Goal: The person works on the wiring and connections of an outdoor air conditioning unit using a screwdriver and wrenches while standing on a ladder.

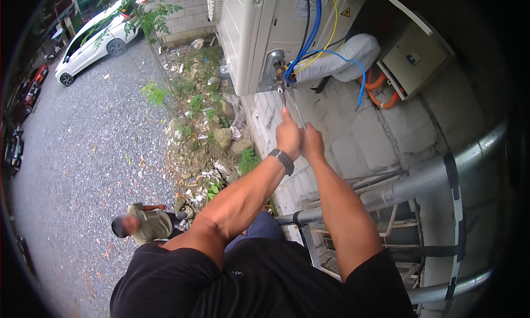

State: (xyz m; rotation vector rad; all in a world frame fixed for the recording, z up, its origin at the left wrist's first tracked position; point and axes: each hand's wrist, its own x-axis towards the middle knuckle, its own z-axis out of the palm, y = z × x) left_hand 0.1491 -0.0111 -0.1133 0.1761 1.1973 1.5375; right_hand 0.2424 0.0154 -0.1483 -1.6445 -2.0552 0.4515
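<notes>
My left hand [288, 135] is closed around the handle of a wrench [284, 98], thumb stretched along it. My right hand [313, 143], right beside it, grips a second long metal wrench [297, 109]. Both tools reach up to the brass valve fittings [279, 70] low on the side of a beige outdoor air-conditioner unit [237, 47]. Whether their jaws sit on a nut is too small to tell. Blue cables [313, 28] and a yellow wire [334, 19] hang down past the fittings. A white-wrapped pipe bundle [337, 61] runs off to the right.
A grey electrical box [411, 58] with orange conduit [386, 101] stands to the right. Metal scaffold pipes [408, 188] cross below my right arm. Down on the left, a person [146, 224] stands on the gravel [110, 135]; a white car [99, 39] is parked farther off.
</notes>
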